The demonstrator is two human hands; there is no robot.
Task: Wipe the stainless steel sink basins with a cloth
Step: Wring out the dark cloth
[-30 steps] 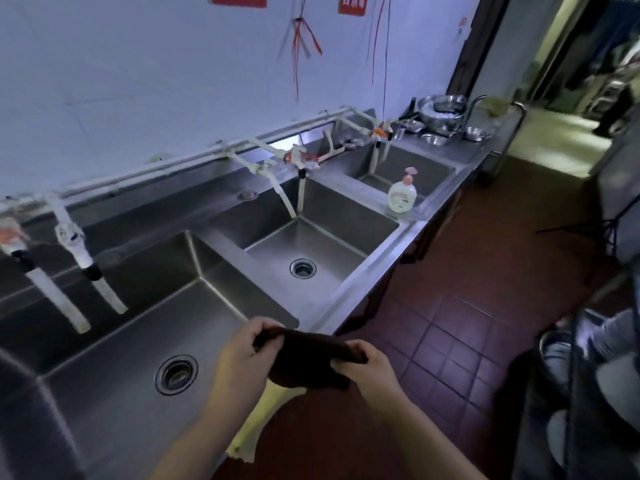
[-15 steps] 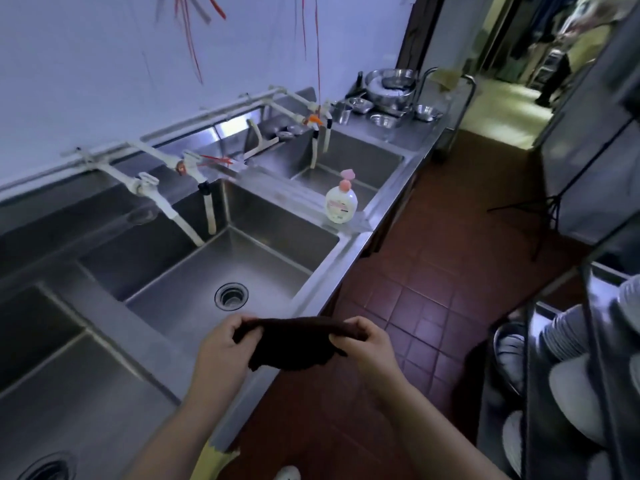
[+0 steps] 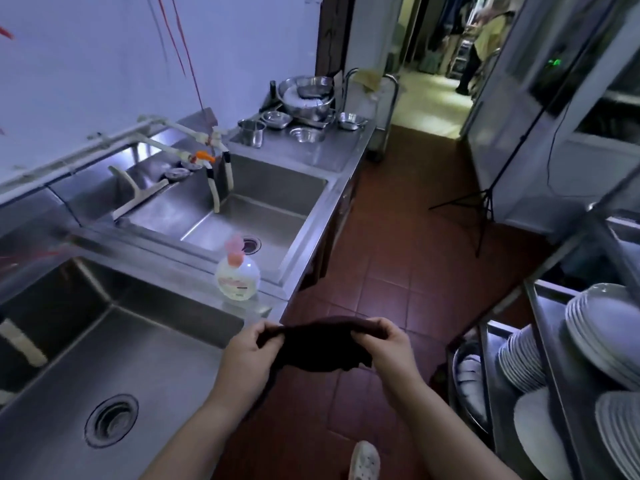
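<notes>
A dark brown cloth (image 3: 320, 344) hangs stretched between my two hands, over the red floor tiles just off the front corner of the sink counter. My left hand (image 3: 247, 355) grips its left end and my right hand (image 3: 386, 349) grips its right end. A near steel basin (image 3: 166, 348) with a round drain (image 3: 111, 420) lies at the lower left. The far basin (image 3: 277, 199) with its own drain (image 3: 251, 244) sits beyond a steel divider. Neither hand touches a basin.
A soap pump bottle (image 3: 238, 273) stands on the divider between the basins. White taps (image 3: 216, 183) hang over the far basin. Metal bowls (image 3: 304, 95) crowd the far counter. A rack with stacked white plates (image 3: 595, 344) stands at the right, a tripod (image 3: 483, 206) beyond it.
I have moved along the sinks to the right: the first basin has left the view and the far basin with the soap bottle has come close. Both hands keep holding the cloth.
</notes>
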